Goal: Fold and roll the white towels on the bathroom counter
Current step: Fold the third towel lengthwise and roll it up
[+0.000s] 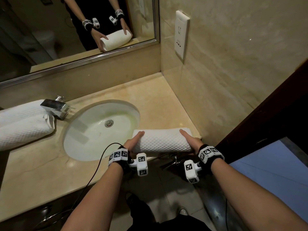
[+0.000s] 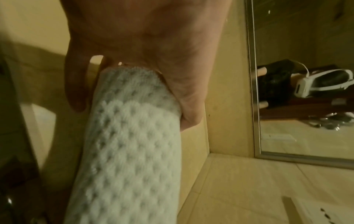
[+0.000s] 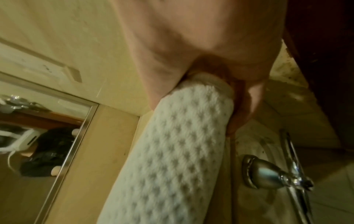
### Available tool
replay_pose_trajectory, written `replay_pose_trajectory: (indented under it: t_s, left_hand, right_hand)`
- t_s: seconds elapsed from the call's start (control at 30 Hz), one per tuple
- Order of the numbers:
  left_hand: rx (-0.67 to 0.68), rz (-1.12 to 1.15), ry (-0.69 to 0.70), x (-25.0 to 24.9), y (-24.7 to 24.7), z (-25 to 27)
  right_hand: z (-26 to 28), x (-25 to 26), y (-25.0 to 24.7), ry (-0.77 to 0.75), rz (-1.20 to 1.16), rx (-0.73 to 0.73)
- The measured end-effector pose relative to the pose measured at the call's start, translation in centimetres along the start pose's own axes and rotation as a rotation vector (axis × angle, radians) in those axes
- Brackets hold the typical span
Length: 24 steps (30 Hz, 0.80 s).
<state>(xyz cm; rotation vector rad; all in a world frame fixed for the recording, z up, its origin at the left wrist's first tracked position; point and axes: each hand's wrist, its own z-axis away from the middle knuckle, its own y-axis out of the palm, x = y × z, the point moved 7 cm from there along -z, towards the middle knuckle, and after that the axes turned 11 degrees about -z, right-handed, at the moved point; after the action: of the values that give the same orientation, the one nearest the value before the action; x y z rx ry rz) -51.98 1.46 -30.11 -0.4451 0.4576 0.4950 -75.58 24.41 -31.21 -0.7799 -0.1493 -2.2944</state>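
Note:
A rolled white waffle-weave towel lies crosswise at the front edge of the beige counter, right of the sink. My left hand holds its left end, with fingers on top and the thumb beneath. The right end is held the same way by my right hand. Both palms press against the roll's ends. Whether the roll rests on the counter or is lifted just off it cannot be told. Two more rolled white towels lie at the far left beside the faucet.
An oval white sink sits mid-counter with a chrome faucet at its left. Behind it, the mirror reflects my hands and the roll. On the right stand a tiled wall with a socket plate and a dark door frame. A metal fitting shows below the counter edge.

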Motion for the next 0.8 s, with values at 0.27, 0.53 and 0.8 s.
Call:
replay_pose_trajectory:
  t_s: [0.27,0.53,0.8]
  left_hand:
    - [0.150,0.285,-0.013,-3.1,0.7,9.0]
    - [0.194,0.508,0.070,-3.2,-0.1,13.5]
    - [0.067,0.702,0.123,-1.8,-4.3,16.5]
  right_hand:
    - [6.8,3.5,1.7,0.025,-0.199,0.103]
    - [8.7,4.8,4.1,0.052,-0.391,0.263]
    - [11.3,6.8,9.2,-0.007,-0.405,0.417]
